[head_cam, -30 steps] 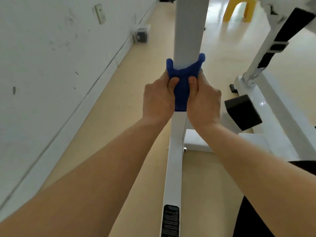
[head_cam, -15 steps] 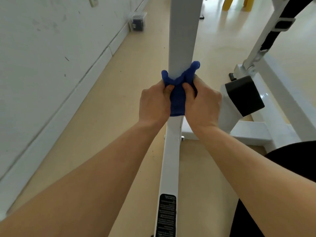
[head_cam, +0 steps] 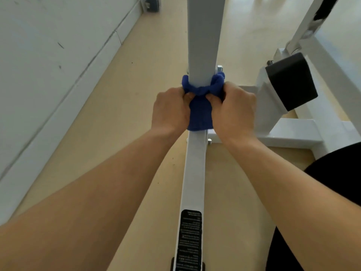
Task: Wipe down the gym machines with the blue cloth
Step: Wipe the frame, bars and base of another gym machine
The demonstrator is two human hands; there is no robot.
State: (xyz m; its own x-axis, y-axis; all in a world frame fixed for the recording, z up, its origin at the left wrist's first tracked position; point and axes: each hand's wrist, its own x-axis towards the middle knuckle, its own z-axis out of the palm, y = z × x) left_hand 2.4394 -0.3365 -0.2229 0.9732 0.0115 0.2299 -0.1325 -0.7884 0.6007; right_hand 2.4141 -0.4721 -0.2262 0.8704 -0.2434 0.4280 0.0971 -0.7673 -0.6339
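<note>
Round the white post (head_cam: 204,40), bunched blue cloth (head_cam: 201,112).

A white wall (head_cam: 45,45) with a few dark scuffs fills the upper left of the frame, ending in a pale baseboard (head_cam: 64,118). Beige floor (head_cam: 140,98) runs up the middle, glossy with bright glare at upper right. A small dark box (head_cam: 153,3) sits by the baseboard at top

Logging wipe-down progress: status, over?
Left hand, right hand both grip blue cloth. Cloth wrapped round white post, low near base. Black pad at right, apart from hands.
</note>
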